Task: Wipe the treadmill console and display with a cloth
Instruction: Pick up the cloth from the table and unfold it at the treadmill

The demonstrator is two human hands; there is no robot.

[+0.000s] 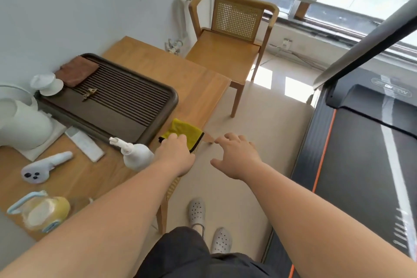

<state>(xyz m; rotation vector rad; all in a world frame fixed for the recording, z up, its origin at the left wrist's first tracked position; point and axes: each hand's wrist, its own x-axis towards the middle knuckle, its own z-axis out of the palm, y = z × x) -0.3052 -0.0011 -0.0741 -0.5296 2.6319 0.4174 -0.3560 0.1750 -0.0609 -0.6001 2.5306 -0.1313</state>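
Observation:
A yellow cloth with a dark edge lies on the near corner of the wooden table. My left hand rests on its near part, fingers curled onto the fabric. My right hand hovers open beside the table corner, over the floor, holding nothing. The treadmill stands at the right, with its black belt, an orange stripe and a grey upright bar. Its console and display are out of view.
A white spray bottle stands just left of my left hand. A dark slatted tea tray, a white kettle, a remote and a handheld device sit on the table. A wooden chair stands beyond it.

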